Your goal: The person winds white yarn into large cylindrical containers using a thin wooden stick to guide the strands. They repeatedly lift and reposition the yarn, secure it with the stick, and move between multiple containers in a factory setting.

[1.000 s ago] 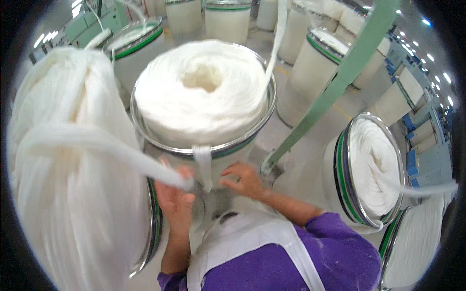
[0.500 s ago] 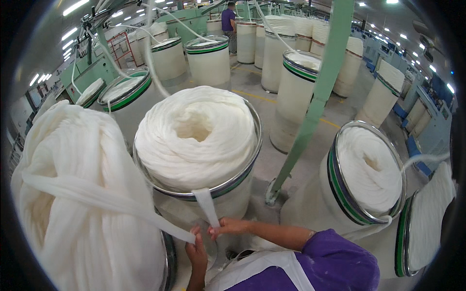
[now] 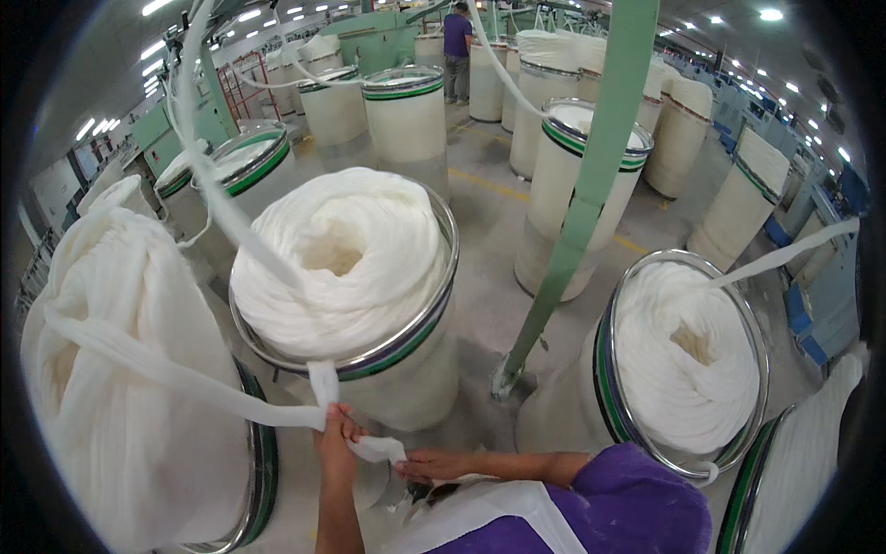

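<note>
The left hand (image 3: 337, 443) grips the white sliver (image 3: 185, 379) beside the can (image 3: 406, 369) while the right hand (image 3: 434, 464) pinches its loose end.

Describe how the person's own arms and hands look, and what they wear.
Both forearms are bare, with no gloves, watch or rings that can be made out on the left hand or the right hand. A short purple sleeve covers the right upper arm; a white apron strap crosses the purple shirt. The left arm's sleeve is out of view.
</note>
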Tool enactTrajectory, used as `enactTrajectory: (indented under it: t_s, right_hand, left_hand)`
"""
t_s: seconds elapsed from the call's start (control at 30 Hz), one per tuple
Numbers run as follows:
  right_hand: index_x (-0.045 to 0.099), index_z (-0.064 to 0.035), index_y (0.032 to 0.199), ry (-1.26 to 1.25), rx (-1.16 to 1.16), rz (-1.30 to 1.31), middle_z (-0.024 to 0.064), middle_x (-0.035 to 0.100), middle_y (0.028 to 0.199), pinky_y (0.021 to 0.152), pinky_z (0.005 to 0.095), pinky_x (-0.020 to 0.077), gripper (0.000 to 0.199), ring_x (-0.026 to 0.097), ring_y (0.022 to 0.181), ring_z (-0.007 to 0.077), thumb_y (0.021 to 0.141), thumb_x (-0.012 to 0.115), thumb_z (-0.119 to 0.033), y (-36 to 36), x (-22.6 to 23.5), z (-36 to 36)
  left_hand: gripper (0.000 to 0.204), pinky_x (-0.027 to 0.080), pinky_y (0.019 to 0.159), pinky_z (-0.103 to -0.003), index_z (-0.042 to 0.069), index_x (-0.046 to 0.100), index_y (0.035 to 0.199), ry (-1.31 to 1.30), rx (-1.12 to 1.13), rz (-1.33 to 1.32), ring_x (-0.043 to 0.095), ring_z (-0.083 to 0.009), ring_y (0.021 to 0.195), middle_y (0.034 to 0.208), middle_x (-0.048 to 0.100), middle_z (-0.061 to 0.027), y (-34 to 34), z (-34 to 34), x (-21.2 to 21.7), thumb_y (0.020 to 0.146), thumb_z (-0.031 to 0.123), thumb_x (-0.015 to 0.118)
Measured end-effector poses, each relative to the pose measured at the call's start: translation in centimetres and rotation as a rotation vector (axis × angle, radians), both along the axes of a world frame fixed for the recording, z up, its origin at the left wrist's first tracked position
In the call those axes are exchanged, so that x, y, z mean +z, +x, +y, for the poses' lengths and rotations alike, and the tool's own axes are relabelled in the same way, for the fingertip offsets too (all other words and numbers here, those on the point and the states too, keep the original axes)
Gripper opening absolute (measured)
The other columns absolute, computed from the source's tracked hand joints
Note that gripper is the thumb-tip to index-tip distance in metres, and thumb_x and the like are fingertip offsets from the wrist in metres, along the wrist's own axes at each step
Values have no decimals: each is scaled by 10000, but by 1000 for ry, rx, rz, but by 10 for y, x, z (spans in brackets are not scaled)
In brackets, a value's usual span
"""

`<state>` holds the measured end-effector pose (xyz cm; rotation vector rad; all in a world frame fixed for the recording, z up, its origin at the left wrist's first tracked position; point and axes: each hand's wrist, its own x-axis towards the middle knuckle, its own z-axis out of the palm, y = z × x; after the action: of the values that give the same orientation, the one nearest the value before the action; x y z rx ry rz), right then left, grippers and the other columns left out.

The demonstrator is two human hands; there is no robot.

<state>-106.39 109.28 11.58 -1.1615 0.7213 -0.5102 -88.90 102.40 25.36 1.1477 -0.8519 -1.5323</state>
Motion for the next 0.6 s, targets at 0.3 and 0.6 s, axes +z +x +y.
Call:
enactTrajectory:
  t_s: [0.3,0.6]
  right_hand:
    - [538,-32,1215,-469,-84,773,190,632,1081,864,444,455,450,617,997,352,996,428,-410,-89,-88,91]
    - [707,-17,963,-28,-163,775,139,713,893,768,383,515,270,678,856,282,860,638,-257,-110,-68,119]
  left_hand:
    - [294,478,817,-330,10,567,1146,-109,50,26,569,-154,826,893,593,-51,20,5,-18,967,243,574]
    - [434,325,1058,-319,-6,431,1364,-251,163,36,474,-183,1225,1356,502,-110,60,57,-69,964,129,530]
